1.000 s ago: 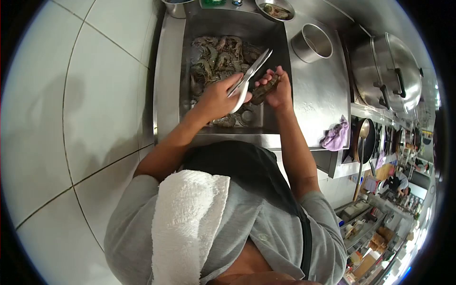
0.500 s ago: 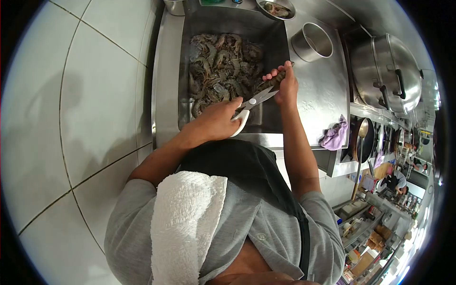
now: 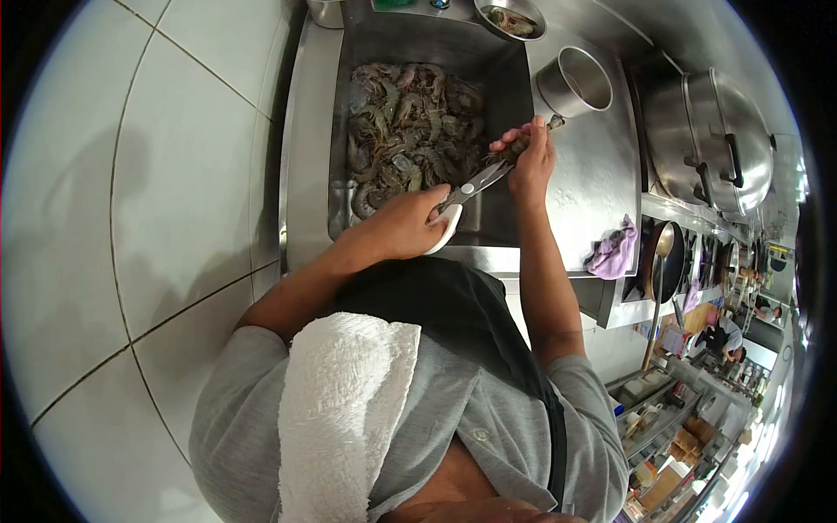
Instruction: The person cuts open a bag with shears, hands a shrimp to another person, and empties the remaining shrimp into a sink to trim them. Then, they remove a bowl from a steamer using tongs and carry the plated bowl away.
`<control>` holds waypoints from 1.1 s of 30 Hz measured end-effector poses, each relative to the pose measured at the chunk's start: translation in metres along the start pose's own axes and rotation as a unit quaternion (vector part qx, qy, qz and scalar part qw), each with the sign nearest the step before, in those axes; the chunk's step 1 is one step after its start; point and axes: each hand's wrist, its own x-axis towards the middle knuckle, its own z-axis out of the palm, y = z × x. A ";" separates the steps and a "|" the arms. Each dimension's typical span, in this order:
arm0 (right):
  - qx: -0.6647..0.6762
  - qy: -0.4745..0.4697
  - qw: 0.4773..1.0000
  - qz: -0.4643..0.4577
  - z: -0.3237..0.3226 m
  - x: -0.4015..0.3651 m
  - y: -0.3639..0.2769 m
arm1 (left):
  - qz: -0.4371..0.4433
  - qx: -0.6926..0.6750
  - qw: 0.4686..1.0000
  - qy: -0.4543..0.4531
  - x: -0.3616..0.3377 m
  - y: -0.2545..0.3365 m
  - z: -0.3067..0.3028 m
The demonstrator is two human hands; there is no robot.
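White-handled scissors (image 3: 469, 188) are in my left hand (image 3: 397, 225), whose fingers wrap round the handles above the sink's near edge. My right hand (image 3: 533, 166), palm turned up, grips a shrimp (image 3: 516, 148) between thumb and fingers, its end sticking out past the thumb. The scissor blades are nearly closed and reach the shrimp's lower end beside my right palm. Below and left of the shrimp, a large heap of grey-brown shrimp (image 3: 414, 122) lies in the steel sink (image 3: 501, 74).
A steel pot (image 3: 575, 81) and a bowl with some food (image 3: 510, 19) stand beyond my right hand. A purple cloth (image 3: 614, 249) lies on the steel counter (image 3: 588, 174). Farther right are a large lidded pot (image 3: 711, 139) and a pan with a ladle (image 3: 667, 244). A person (image 3: 724, 338) is in the background.
The scissor blades have come closer together. My right hand has shifted slightly right with the shrimp, whose end now sticks out farther past the thumb. My left hand has moved slightly right.
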 end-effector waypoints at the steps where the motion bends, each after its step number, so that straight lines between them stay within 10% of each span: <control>1: -0.026 -0.007 0.999 -0.023 0.002 -0.001 -0.001 | -0.005 0.000 1.000 -0.007 0.000 0.002 -0.001; 7: -0.025 0.011 1.000 -0.013 0.009 -0.009 -0.011 | 0.018 -0.023 0.999 -0.021 -0.001 0.008 -0.007; 13: 0.132 0.014 0.985 0.106 0.003 0.003 -0.006 | -0.033 -0.407 0.908 -0.098 0.011 -0.010 0.011; 33: 0.111 -0.050 0.992 0.026 0.018 0.003 -0.024 | -0.026 -0.504 0.856 -0.114 0.027 0.002 0.013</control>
